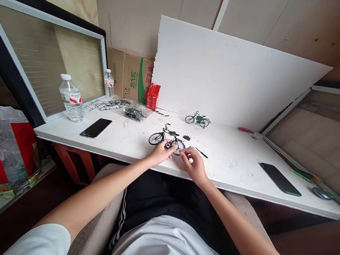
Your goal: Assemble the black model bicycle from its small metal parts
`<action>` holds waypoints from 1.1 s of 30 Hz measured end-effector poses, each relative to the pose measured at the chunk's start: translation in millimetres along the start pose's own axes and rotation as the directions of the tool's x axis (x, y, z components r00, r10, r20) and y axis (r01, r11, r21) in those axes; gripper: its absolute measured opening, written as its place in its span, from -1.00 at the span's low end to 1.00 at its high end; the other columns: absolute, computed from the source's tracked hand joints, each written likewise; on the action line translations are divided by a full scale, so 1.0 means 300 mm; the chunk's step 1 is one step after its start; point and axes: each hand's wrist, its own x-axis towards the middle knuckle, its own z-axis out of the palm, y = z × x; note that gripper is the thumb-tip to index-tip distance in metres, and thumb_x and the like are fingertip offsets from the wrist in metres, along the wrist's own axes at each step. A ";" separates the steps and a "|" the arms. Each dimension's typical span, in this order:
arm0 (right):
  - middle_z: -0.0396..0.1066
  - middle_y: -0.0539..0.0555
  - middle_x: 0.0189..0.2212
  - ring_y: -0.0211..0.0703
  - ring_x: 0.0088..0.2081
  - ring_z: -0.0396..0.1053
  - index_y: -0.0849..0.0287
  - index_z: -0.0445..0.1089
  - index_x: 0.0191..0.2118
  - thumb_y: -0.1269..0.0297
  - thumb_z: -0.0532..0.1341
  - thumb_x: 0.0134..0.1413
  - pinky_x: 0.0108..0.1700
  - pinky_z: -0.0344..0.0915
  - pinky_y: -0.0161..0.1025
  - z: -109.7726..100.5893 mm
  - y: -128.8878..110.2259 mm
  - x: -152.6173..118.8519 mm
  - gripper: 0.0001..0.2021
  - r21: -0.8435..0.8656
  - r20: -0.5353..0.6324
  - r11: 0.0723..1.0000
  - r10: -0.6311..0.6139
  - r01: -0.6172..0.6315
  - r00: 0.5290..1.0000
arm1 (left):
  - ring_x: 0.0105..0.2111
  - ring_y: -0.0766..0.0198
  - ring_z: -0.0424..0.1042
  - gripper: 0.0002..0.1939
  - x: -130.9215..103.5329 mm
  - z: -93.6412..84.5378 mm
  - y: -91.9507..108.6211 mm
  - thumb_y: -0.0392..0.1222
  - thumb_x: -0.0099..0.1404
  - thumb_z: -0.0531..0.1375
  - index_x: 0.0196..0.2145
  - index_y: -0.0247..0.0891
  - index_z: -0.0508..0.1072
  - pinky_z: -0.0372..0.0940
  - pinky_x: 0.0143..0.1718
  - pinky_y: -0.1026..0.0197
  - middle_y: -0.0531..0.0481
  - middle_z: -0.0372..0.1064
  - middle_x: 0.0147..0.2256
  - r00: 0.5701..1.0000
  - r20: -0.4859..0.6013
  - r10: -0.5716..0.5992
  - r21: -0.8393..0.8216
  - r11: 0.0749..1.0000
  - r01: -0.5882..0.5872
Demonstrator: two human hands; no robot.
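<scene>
A small black model bicycle is held upright just over the front part of the white table. My left hand is closed round its lower frame, near the pedals. At the rear wheel is my right hand, its thumb and forefinger pinched together; whatever lies between them is too small to make out. Behind the hands lie a small black part and a thin black tool or stick. A green model bicycle stands farther back.
Left on the table are a phone, a water bottle, a bag of parts and black part frames. A red box stands behind. On the right lies a black phone. A white board leans at the back.
</scene>
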 end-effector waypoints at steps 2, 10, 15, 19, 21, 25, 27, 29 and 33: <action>0.50 0.13 -0.19 -0.04 -0.19 0.45 0.05 0.53 -0.13 -0.04 0.21 0.39 -0.19 0.39 -0.10 0.001 0.014 0.002 -0.71 -0.002 -0.048 1.000 0.015 -0.015 0.999 | -0.47 0.27 0.49 -0.31 -0.012 -0.001 0.007 0.21 0.32 0.30 0.20 -0.32 0.34 0.33 -0.34 0.24 0.04 0.50 -0.43 0.999 0.040 0.016 0.042 0.999 -0.018; 0.45 0.14 -0.18 -0.03 -0.14 0.44 0.02 0.61 -0.14 -0.05 0.30 0.30 -0.20 0.42 -0.11 0.001 0.040 0.007 -0.72 0.024 -0.117 0.997 0.069 -0.067 0.991 | -0.36 0.23 0.57 -0.37 -0.019 -0.008 0.023 0.14 0.35 0.31 0.20 -0.30 0.34 0.41 -0.26 0.21 -0.07 0.58 -0.25 0.997 0.080 0.020 0.042 0.999 -0.024; 0.46 0.14 -0.18 -0.04 -0.16 0.45 0.02 0.63 -0.13 -0.04 0.32 0.29 -0.23 0.42 -0.12 0.003 0.039 0.007 -0.73 0.030 -0.074 0.998 0.064 -0.062 0.995 | -0.33 0.20 0.60 -0.45 -0.036 -0.007 0.032 0.08 0.37 0.30 0.16 -0.30 0.38 0.44 -0.17 0.18 -0.09 0.59 -0.20 0.990 0.128 0.059 0.090 0.993 -0.071; 0.48 0.16 -0.17 -0.02 -0.15 0.46 0.04 0.63 -0.17 -0.07 0.31 0.28 -0.23 0.44 -0.12 0.004 0.041 0.009 -0.70 0.049 -0.068 0.996 0.078 -0.075 0.995 | -0.33 0.20 0.60 -0.51 -0.040 -0.005 0.034 0.05 0.39 0.29 0.13 -0.29 0.41 0.46 -0.16 0.17 -0.12 0.59 -0.14 0.988 0.134 0.083 0.074 0.993 -0.094; 0.49 0.16 -0.16 -0.02 -0.13 0.47 0.05 0.61 -0.18 -0.08 0.31 0.28 -0.21 0.45 -0.12 0.003 0.046 0.010 -0.69 0.075 -0.084 0.993 0.092 -0.086 0.992 | -0.32 0.20 0.60 -0.53 -0.041 -0.003 0.038 0.02 0.39 0.29 0.13 -0.30 0.41 0.46 -0.17 0.17 -0.15 0.59 -0.10 0.990 0.120 0.080 0.051 0.995 -0.086; 0.50 0.14 -0.15 -0.02 -0.12 0.48 0.06 0.58 -0.20 -0.08 0.31 0.28 -0.21 0.44 -0.13 0.003 0.052 0.012 -0.69 0.073 -0.084 0.993 0.102 -0.096 0.991 | -0.30 0.17 0.61 -0.51 -0.042 0.000 0.047 0.00 0.38 0.31 0.15 -0.31 0.40 0.48 -0.19 0.16 -0.18 0.59 -0.10 0.994 0.098 0.051 0.031 0.998 -0.055; 0.51 0.14 -0.15 -0.02 -0.13 0.48 0.06 0.58 -0.20 -0.08 0.31 0.28 -0.21 0.44 -0.12 0.003 0.051 0.011 -0.70 0.056 -0.076 0.994 0.096 -0.092 0.992 | -0.31 0.16 0.61 -0.48 -0.041 0.001 0.047 0.01 0.38 0.31 0.17 -0.32 0.39 0.48 -0.18 0.16 -0.18 0.59 -0.11 0.995 0.093 0.039 0.033 0.999 -0.043; 0.52 0.15 -0.16 -0.02 -0.14 0.48 0.05 0.59 -0.18 -0.07 0.31 0.28 -0.20 0.44 -0.11 0.003 0.048 0.011 -0.70 0.058 -0.076 0.995 0.089 -0.085 0.993 | -0.31 0.16 0.61 -0.47 -0.040 0.000 0.044 0.03 0.38 0.31 0.17 -0.32 0.39 0.48 -0.18 0.16 -0.18 0.60 -0.11 0.994 0.097 0.041 0.039 0.998 -0.045; 0.52 0.15 -0.18 -0.01 -0.16 0.48 0.04 0.60 -0.17 -0.09 0.30 0.28 -0.21 0.45 -0.09 0.005 0.041 0.009 -0.69 0.066 -0.057 0.995 0.082 -0.078 0.995 | -0.31 0.14 0.62 -0.46 -0.043 -0.002 0.040 0.05 0.38 0.31 0.17 -0.31 0.38 0.47 -0.19 0.15 -0.17 0.60 -0.14 0.993 0.108 0.050 0.075 0.996 -0.058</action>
